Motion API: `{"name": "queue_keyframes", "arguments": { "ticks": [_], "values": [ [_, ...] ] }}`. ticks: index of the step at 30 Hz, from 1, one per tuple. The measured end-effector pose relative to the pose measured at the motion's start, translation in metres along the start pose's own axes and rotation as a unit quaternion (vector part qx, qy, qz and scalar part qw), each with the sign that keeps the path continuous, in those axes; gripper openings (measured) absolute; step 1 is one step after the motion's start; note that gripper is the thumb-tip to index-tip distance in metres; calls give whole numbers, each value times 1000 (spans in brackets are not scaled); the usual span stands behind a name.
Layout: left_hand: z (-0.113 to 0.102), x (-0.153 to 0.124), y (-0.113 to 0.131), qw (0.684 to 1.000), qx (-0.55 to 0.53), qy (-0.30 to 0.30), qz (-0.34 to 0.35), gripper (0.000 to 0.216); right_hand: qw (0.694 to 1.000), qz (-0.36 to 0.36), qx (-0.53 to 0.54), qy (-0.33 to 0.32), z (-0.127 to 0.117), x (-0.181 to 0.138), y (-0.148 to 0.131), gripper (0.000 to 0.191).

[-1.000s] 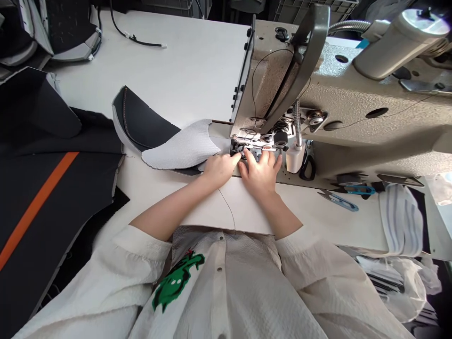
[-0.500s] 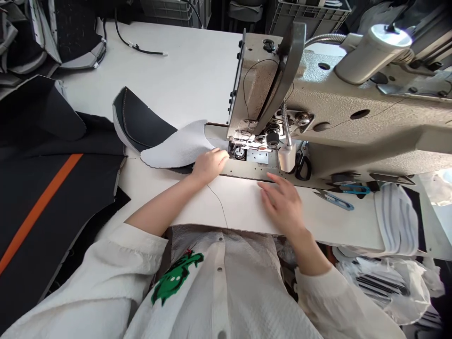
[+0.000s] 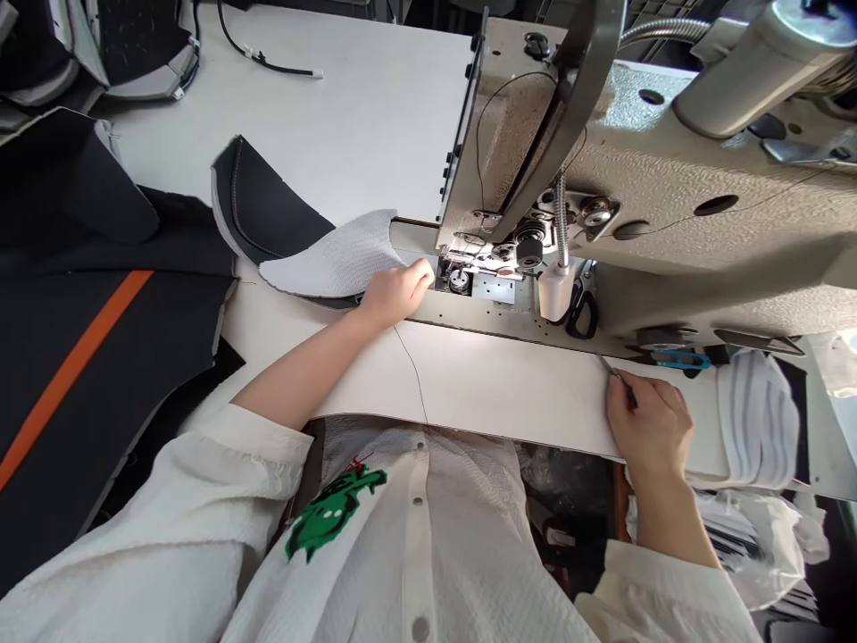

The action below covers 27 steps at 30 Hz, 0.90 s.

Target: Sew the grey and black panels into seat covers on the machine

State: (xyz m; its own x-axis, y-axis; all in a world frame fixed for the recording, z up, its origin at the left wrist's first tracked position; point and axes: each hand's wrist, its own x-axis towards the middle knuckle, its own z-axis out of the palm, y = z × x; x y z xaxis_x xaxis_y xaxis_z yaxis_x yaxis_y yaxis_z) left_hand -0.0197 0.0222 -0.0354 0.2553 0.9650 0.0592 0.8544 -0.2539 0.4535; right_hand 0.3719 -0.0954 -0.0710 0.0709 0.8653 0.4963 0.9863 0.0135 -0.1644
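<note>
My right hand (image 3: pixel 651 424) is closed around thread snips (image 3: pixel 614 371), whose pointed blades stick out toward the upper left over the white table front. My left hand (image 3: pixel 395 293) has curled fingers at the needle area of the sewing machine (image 3: pixel 512 116). It lies by the right end of a curved dark piece (image 3: pixel 271 201) with a light grey ribbed part (image 3: pixel 331 257). What its fingers pinch is hidden. From beneath this hand a dark thread (image 3: pixel 416 371) trails down to the table's front edge.
Black scissors (image 3: pixel 584 308) and blue-handled snips (image 3: pixel 679 359) lie by the machine base. Large dark fabric with an orange stripe (image 3: pixel 80 366) covers the left side. Striped white fabric (image 3: pixel 756 415) sits at right. A black cable (image 3: pixel 268 61) lies on the white table (image 3: pixel 354 107).
My right hand has moved right, from open above the table to closed on the snips that lay there. My left hand stays by the needle area. The whole view has shifted slightly.
</note>
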Motion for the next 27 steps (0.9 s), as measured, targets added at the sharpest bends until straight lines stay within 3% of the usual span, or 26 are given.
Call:
{"name": "queue_keyframes", "arguments": {
  "ticks": [2,5,8,12,19,27],
  "values": [
    [0,2,1,998,62,-5,-18,27,999,12,-4,-39,-6,5,-16,46],
    [-2,3,6,992,124,-3,-15,25,989,28,30,-141,-8,17,-65,42],
    [-4,3,11,988,151,-7,-13,21,964,-34,88,-249,2,37,-126,37],
    [-3,1,10,991,134,-22,-13,20,953,-93,96,-273,24,65,-181,33],
    [3,6,5,993,115,-6,-8,23,952,-102,-42,-284,28,88,-198,36],
    [3,10,6,995,104,-4,-6,23,959,-105,-40,-261,31,82,-194,38]
  ]
}}
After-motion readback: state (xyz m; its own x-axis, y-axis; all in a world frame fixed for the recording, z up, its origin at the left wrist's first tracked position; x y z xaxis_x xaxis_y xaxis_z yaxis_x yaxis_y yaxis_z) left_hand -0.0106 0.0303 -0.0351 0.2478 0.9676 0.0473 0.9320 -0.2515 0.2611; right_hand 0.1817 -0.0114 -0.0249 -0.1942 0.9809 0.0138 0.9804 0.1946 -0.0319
